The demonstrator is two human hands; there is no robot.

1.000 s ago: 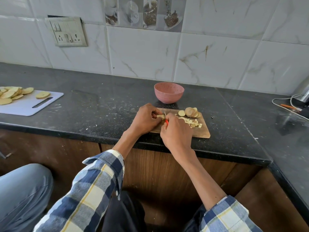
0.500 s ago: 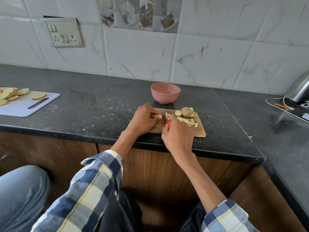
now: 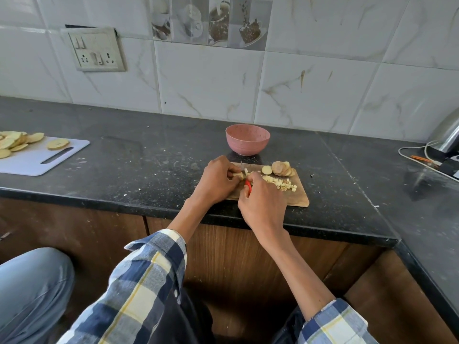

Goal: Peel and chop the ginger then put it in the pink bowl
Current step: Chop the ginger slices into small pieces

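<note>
A small wooden cutting board (image 3: pixel 299 197) lies near the counter's front edge. My left hand (image 3: pixel 217 180) pinches a pale strip of ginger (image 3: pixel 238 175) on the board's left part. My right hand (image 3: pixel 263 207) grips a knife with a red handle (image 3: pixel 248 186); its blade (image 3: pixel 242 167) stands against the ginger. A heap of chopped ginger cubes (image 3: pixel 282 182) lies to the right of the blade. Several ginger slices (image 3: pixel 279 168) lie at the board's far right. The pink bowl (image 3: pixel 247 139) stands just behind the board, and nothing shows inside it.
A white cutting board (image 3: pixel 37 157) with several pale round slices (image 3: pixel 17 142) lies at the far left of the black counter (image 3: pixel 149 157). A steel kettle (image 3: pixel 447 134) and white cables (image 3: pixel 422 160) sit at the far right. Tiled wall with a socket plate (image 3: pixel 95 49) behind.
The knife blade has shifted slightly along the ginger strip while my left hand keeps holding it. The camera has drifted a little; both hands stay over the board's left part.
</note>
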